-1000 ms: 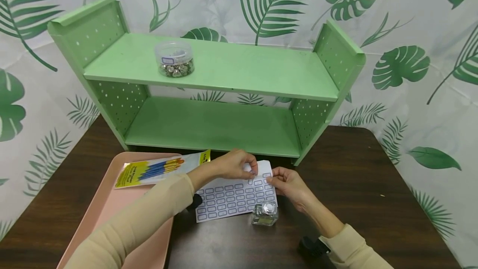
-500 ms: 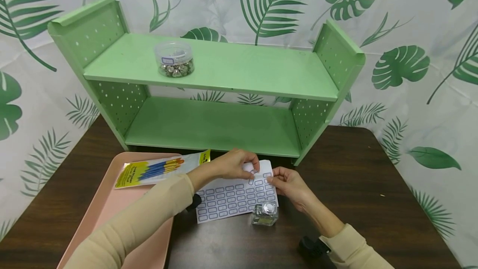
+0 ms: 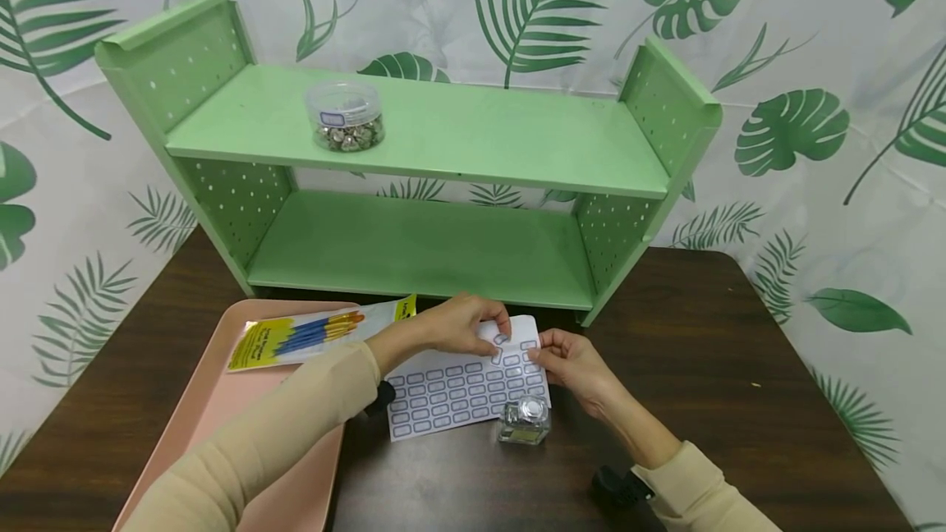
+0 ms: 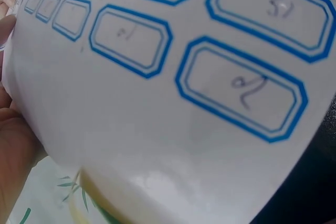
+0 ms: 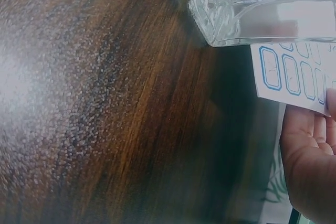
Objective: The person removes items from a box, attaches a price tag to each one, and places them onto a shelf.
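Note:
A white sheet of label stickers, printed with rows of blue-bordered labels, is held slightly tilted over the table. My left hand reaches across its upper part, thumb and index finger pinching a small label near the top right. My right hand grips the sheet's right edge between thumb and fingers. In the left wrist view the sheet fills the picture, with handwritten marks inside several labels. Just in front of the sheet's lower right corner stands a small clear glass bottle, close up in the right wrist view.
A green two-tier shelf stands behind the hands, with a labelled clear jar of small metallic pieces on top. To the left, a pink tray carries a pack of blue-handled paintbrushes. Dark wooden table extends right.
My left fingertips have shifted slightly at the sheet's top right, and the label between them shows more plainly. My right hand, the bottle and the jar stay in place.

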A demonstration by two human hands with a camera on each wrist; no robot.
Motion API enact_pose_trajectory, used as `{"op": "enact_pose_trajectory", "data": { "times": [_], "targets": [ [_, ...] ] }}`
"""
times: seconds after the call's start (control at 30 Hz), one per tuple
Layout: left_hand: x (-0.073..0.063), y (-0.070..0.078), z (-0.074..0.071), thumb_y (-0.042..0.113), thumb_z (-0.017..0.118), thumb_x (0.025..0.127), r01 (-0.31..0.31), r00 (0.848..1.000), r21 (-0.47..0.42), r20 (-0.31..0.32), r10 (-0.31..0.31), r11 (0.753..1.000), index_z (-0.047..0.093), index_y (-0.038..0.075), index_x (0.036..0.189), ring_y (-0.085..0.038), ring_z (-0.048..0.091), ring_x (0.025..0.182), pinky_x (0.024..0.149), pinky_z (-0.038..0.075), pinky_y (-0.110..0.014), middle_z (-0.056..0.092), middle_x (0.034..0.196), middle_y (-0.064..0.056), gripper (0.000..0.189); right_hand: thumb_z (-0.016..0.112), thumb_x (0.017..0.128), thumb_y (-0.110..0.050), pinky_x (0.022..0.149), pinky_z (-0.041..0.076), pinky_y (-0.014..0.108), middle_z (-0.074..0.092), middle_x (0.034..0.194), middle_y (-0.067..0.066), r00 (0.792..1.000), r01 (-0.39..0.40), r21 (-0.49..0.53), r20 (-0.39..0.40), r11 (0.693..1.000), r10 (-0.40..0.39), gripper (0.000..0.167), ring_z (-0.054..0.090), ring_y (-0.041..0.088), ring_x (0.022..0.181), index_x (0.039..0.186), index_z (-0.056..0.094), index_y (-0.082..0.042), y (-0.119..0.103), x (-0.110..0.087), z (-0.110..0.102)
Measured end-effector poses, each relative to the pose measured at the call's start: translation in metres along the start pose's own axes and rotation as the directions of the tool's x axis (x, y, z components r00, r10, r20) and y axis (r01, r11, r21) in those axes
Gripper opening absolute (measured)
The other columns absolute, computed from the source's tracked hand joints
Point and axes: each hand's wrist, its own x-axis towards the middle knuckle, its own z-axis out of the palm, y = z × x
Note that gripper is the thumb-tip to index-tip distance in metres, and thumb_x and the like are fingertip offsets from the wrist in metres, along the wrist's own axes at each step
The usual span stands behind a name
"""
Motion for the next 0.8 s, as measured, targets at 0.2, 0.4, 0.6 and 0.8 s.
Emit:
{"op": "enact_pose_trajectory", "data": {
  "times": [0.2, 0.4, 0.6, 0.8],
  "targets": [
    [0.0004, 0.0, 0.0011, 0.011, 0.074, 0.079, 0.012, 1.0, 0.001, -0.01, -0.012, 1.0, 0.062, 0.012, 0.091, -0.005, 0.051, 0.069, 0.063, 0.043, -0.018, 0.065, 0.086, 0.003, 0.017, 0.053, 0.093, -0.002, 0.069, 0.054, 0.024, 0.063, 0.081, -0.002, 1.0, 0.004, 0.001, -0.013, 1.0, -0.004, 0.015, 0.063, 0.007, 0.075, 0.101, 0.051, 0.01, 0.0001, 0.0003, 0.0009],
    [0.0008, 0.0017, 0.0016, 0.012, 0.074, 0.08, 0.037, 0.999, 0.001, -0.024, -0.037, 0.999, 0.063, 0.012, 0.089, -0.007, 0.052, 0.069, 0.062, 0.044, -0.019, 0.065, 0.084, 0.003, 0.014, 0.053, 0.092, -0.001, 0.069, 0.054, 0.024, 0.064, 0.08, -0.002, 1.0, 0.006, 0.012, -0.02, 1.0, -0.005, 0.014, 0.063, 0.007, 0.075, 0.101, 0.051, 0.01, -0.0003, 0.001, 0.0018],
    [0.0009, 0.0025, 0.0013, 0.013, 0.074, 0.08, 0.04, 0.999, 0.027, -0.03, -0.039, 0.999, 0.066, 0.014, 0.083, -0.006, 0.05, 0.07, 0.068, 0.041, -0.021, 0.066, 0.082, 0.006, 0.009, 0.054, 0.092, -0.001, 0.068, 0.054, 0.023, 0.064, 0.08, -0.002, 1.0, 0.013, 0.031, -0.015, 0.999, -0.012, 0.014, 0.064, 0.007, 0.074, 0.101, 0.051, 0.01, -0.0007, 0.0009, 0.001],
    [0.0015, 0.0022, 0.0018, 0.007, 0.074, 0.078, 0.029, 0.999, 0.018, -0.023, -0.028, 0.999, 0.065, 0.015, 0.078, -0.006, 0.047, 0.069, 0.07, 0.038, -0.021, 0.066, 0.078, 0.008, 0.011, 0.054, 0.092, -0.002, 0.068, 0.054, 0.023, 0.065, 0.079, -0.003, 1.0, 0.019, 0.034, -0.014, 0.999, -0.019, 0.013, 0.064, 0.007, 0.074, 0.1, 0.051, 0.009, -0.0002, 0.0011, -0.0007]
  ]
}}
